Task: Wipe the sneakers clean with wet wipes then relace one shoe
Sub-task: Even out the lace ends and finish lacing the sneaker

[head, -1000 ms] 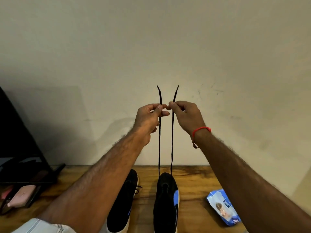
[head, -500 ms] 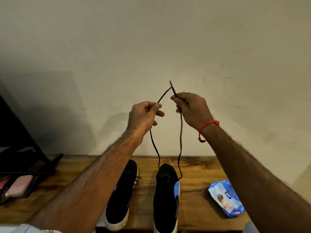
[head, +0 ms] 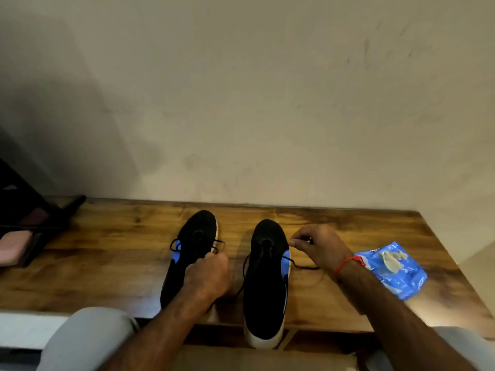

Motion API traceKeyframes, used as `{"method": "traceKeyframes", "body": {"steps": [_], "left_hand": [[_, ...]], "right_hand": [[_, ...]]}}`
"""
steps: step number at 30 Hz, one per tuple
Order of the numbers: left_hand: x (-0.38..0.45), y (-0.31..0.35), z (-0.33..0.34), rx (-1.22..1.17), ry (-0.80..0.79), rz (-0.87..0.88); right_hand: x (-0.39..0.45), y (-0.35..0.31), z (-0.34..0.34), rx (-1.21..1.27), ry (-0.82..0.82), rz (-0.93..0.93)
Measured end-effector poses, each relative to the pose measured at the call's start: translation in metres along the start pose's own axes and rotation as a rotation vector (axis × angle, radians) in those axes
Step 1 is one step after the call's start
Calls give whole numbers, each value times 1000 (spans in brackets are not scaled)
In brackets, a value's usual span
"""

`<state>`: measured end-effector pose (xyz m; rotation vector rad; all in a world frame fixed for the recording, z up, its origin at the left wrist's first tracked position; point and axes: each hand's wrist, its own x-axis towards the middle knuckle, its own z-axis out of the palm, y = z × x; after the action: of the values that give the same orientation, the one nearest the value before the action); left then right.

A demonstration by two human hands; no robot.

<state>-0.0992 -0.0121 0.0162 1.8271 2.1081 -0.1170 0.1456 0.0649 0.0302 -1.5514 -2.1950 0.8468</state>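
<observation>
On the far left a pink flat case (head: 13, 247) lies on the brown wooden table (head: 107, 263), away from the work. Next comes the left black suede sneaker with blue side patch (head: 195, 245), its long axis running from 6 toward 12 o'clock, its own lace tied. Your left hand (head: 207, 277) lies over its inner edge, fingers curled; it seems to hold the left end of the thin black shoelace (head: 293, 262), but the grip is under the knuckles and I cannot tell for sure. The right black sneaker with cream sole (head: 266, 279) is parallel, heel hanging over the near table edge. Its lace comes out of the front eyelets and one end goes toward 3 o'clock. Your right hand (head: 318, 246), with a red thread on the wrist, pinches something small just beside the shoe at 3 o'clock; the lace tip there is too small to make out. This hand is nearer to the next eyelets, I think. At the far right is the blue plastic wet wipes pack (head: 392, 269).
</observation>
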Motion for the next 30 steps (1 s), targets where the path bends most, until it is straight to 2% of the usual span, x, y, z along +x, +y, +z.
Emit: {"method": "traceKeyframes", "body": {"steps": [3,8,12,14,16,20,24,27,30], "left_hand": [[5,9,2,171,-11,-16],[10,24,-2,12,199,47],[20,26,13,-150,2,-4],[25,23,17,-221,-45,-18],[28,19,15,-300,-28,-24],[30,14,11,-498,109,8],[35,17,15,-493,137,110],[35,20,16,-518,72,79],[33,20,17,-441,87,106]], "right_hand": [[8,2,11,51,-60,2],[19,3,19,159,-65,44],[20,0,22,194,-43,93],[19,-1,22,210,-48,112],[18,-3,23,227,-46,132],[19,-1,24,281,-55,162],[17,-3,25,345,-63,162],[18,-4,25,322,-42,159],[20,-5,30,307,-34,171]]}}
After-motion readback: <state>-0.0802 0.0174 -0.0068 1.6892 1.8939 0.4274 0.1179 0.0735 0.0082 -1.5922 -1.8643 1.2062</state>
